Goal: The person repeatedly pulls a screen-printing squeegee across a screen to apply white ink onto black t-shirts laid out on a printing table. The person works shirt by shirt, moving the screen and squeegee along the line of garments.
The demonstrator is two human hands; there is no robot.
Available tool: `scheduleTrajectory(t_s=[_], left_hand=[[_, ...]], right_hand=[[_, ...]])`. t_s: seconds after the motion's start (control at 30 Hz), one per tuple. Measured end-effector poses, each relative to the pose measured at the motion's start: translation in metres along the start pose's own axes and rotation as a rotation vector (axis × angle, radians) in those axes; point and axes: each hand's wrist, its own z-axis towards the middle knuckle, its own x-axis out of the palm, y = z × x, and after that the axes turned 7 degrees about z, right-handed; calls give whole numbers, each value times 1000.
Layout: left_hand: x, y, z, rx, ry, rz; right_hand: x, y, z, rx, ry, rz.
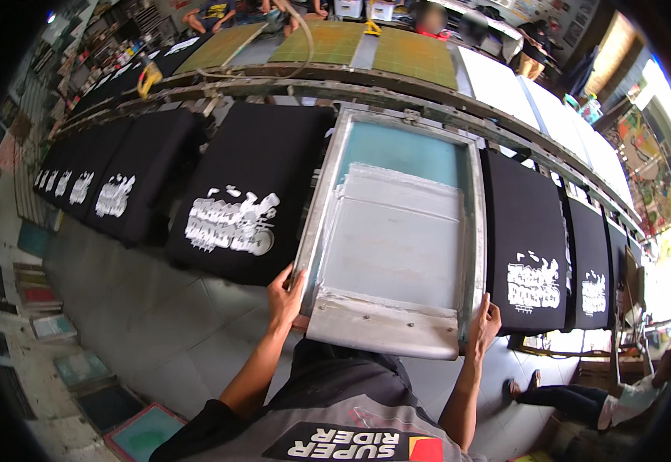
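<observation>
A silk-screen frame (321,223) with metal-grey rails lies over a printing board in front of me. Its mesh is teal at the far end and smeared with pale grey-white ink (397,239) below. Across its near end rests a wide squeegee (382,323) with several screws; neither hand is on it. My left hand (285,300) is closed on the frame's near left rail. On the near right rail, my right hand (486,323) grips likewise. Black shirts with white prints lie on either side, one to the left (251,185) and one to the right (524,239).
More printed black shirts (127,177) line the boards on both sides. A metal rail (274,86) runs behind the frame, with green boards (412,58) and white boards (497,85) beyond. Other people are at the back; one person (613,400) sits at the lower right. Screens lean along the left wall.
</observation>
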Motion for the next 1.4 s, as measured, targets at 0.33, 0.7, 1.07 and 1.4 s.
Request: scheduleTrajectory(t_s=[0.33,0.7,1.07,1.4], left_hand=[[10,-4,22,-2,-15,112],[22,-27,11,-63,-30,196],[36,7,18,31,-92,298],[41,3,8,-27,-199,303]], right_hand=[[15,9,14,76,65,158],[-2,-5,26,67,183,220],[15,-36,28,-35,182,180],[-30,67,-37,-832,1071,-332]])
